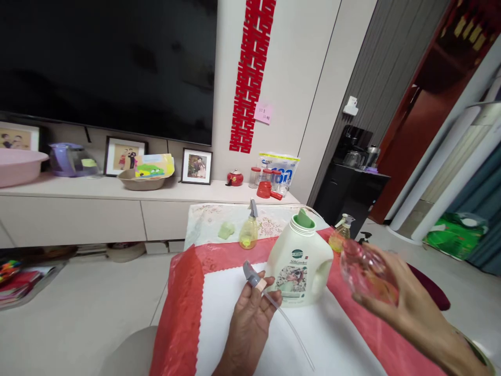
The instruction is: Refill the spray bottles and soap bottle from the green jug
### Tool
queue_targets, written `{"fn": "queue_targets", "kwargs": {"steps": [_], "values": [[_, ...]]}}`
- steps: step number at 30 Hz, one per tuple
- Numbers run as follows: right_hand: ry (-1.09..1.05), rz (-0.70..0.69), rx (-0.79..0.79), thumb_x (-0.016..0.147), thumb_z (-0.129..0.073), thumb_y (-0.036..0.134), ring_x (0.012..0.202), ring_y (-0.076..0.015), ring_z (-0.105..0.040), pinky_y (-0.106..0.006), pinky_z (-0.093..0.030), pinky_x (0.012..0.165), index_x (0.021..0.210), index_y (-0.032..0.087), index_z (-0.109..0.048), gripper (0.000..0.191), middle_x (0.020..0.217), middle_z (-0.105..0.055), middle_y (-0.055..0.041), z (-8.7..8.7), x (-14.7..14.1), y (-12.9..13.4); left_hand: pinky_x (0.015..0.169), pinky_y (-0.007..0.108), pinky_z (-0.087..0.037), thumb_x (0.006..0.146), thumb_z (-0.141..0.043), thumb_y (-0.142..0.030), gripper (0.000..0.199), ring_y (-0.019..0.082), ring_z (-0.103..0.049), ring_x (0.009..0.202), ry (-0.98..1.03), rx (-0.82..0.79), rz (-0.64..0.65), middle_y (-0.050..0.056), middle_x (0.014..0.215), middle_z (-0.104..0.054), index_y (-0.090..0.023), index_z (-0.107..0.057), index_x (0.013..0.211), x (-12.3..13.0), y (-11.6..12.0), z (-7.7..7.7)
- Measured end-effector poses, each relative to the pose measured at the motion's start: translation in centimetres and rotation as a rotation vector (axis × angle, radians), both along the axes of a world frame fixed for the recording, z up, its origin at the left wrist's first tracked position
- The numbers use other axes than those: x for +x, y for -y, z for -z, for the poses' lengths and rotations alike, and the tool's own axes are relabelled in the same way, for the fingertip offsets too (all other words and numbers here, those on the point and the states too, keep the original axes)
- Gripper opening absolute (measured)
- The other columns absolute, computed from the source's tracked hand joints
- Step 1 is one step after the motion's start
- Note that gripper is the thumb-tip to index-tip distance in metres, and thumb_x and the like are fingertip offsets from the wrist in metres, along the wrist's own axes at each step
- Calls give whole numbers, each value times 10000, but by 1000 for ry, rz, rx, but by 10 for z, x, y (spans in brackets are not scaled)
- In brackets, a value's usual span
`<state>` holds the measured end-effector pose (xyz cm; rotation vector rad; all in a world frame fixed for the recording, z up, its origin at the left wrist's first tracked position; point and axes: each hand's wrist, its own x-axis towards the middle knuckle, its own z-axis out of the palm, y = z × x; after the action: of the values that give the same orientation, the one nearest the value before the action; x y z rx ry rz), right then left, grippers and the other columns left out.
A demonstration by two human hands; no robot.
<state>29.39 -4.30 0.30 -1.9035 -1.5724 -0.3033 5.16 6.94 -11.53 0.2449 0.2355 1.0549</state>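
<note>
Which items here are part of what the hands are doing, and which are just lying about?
In use: left hand holding sprayer head; right hand holding clear bottle; white jug.
Lying about: two yellow spray bottles, green cap.

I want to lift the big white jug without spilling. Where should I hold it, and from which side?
Probably by the handle at the white jug's right shoulder, coming from the right. It stands upright with its green spout open, so keep it level.
</note>
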Motion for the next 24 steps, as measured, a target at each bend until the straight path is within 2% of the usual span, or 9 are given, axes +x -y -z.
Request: {"fn": "queue_targets", "kwargs": {"steps": [3,6,11,15,20,24], "values": [[142,-38,2,802,-622,570,1135,-277,-545,-395,-543,868,1419,279,-403,716,1302,-488,-93,-31,2,-28,828,342,-570,681,-865,-235,365,202,-718,798,-3,-23,-8,67,994,-747,-185,-715,1010,-1,-4,5],[259,-69,2,792,-615,513,1114,-264,-532,-367,-533,852,1424,257,-396,717,1265,-482,-98,-47,9,-51,832,350,-571,660,-877,-224,387,213,-722,801,-6,-45,-12,72,990,-749,-173,-714,1007,-2,-7,8],[497,-104,13,782,-598,414,1138,-265,-487,-397,-500,920,1436,200,-381,722,1243,-448,-127,-64,13,-73,823,357,-577,659,-871,-197,378,220,-726,794,-15,-78,-13,76,990,-749,-166,-710,1000,-3,-8,8],[670,-141,-4,799,-568,380,1117,-284,-469,-416,-503,887,1427,145,-393,693,1232,-439,-156,-76,13,-80,824,355,-580,648,-871,-170,400,224,-727,799,-23,-87,-20,77,999,-747,-167,-705,1012,-2,-9,10],[816,-139,-40,761,-579,314,1092,-291,-471,-406,-496,851,1433,159,-399,712,1242,-445,-150,-87,13,-86,825,353,-585,699,-838,-168,351,221,-730,804,-27,-90,-17,81,1003,-744,-160,-696,1019,-2,-9,13],[919,-115,-51,754,-579,286,1049,-282,-485,-363,-481,754,1420,177,-409,696,1247,-456,-146,-95,8,-88,818,346,-589,743,-800,-157,325,222,-735,820,-34,-89,-18,83,1023,-740,-168,-684,1047,-2,-9,14]]}}
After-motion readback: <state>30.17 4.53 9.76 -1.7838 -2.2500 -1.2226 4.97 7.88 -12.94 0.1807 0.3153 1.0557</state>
